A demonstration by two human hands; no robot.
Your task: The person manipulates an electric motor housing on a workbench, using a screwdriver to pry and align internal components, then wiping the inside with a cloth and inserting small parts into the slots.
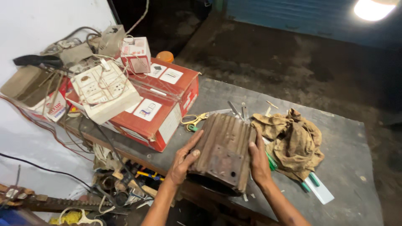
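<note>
Both hands are on it: the left hand (pixel 184 161) is clamped against one side of the ribbed metal motor casing (pixel 222 152), thumb pressed on its face, while the right hand (pixel 258 161) grips the opposite side, fingers flat along the ribs. The casing sits tilted between them at the near edge of the desk (pixel 347 167), its dark open end facing down toward the person. Just past the right hand, a green-handled screwdriver (pixel 271 161) pokes out, and beyond that lies a crumpled brown rag (pixel 293 138). Just above the left hand, yellow-handled scissors (pixel 194 120) lie beside the casing's top. Further out from the left hand sits a big red cardboard box (pixel 161 106), with a white switchboard (pixel 104 90) tangled in wires on top.
</note>
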